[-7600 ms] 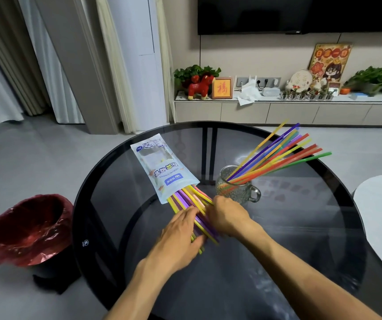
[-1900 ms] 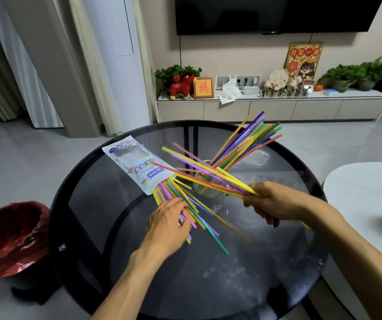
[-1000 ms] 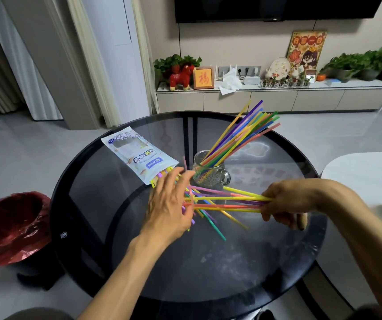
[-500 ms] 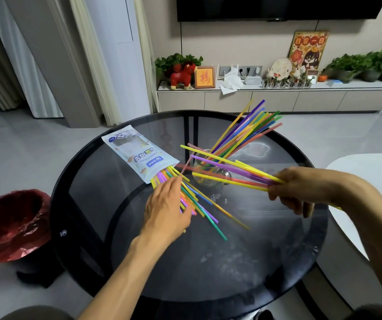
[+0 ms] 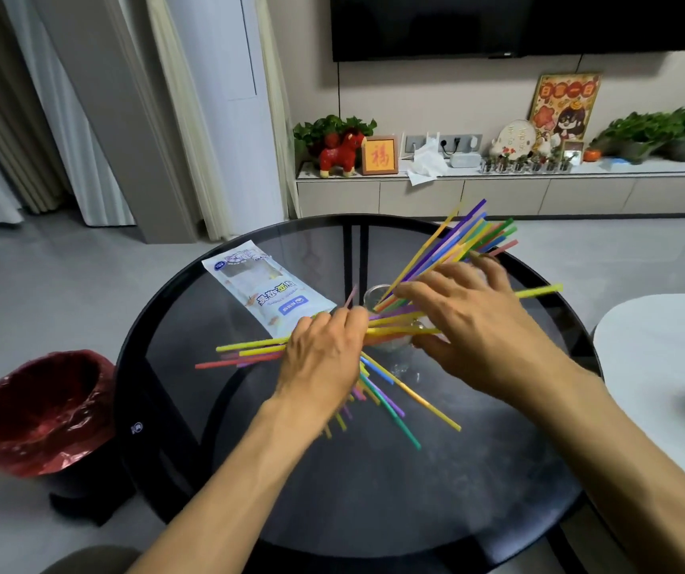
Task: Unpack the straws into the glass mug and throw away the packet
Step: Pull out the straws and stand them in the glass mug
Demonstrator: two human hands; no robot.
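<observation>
The glass mug [image 5: 370, 295] stands mid-table, mostly hidden by my hands, with a fan of coloured straws [image 5: 458, 241] leaning out to the upper right. My left hand [image 5: 324, 360] is closed around a level bundle of straws [image 5: 249, 352] that sticks out to its left. My right hand [image 5: 471, 325] hovers over the mug with fingers spread, resting loosely on the same bundle. More loose straws [image 5: 398, 401] lie on the glass under my left hand, by the mouth of the white and blue packet [image 5: 268, 290].
The round dark glass table [image 5: 373, 499] carries everything. A bin with a red liner [image 5: 38, 412] sits on the floor at the left. A white table [image 5: 663, 366] edges in at the right. A low cabinet with ornaments runs along the far wall.
The bundle held up in my right hand has come down and slid left into my left hand. My left hand left the loose straws and closed on it; my right hand's fingers spread.
</observation>
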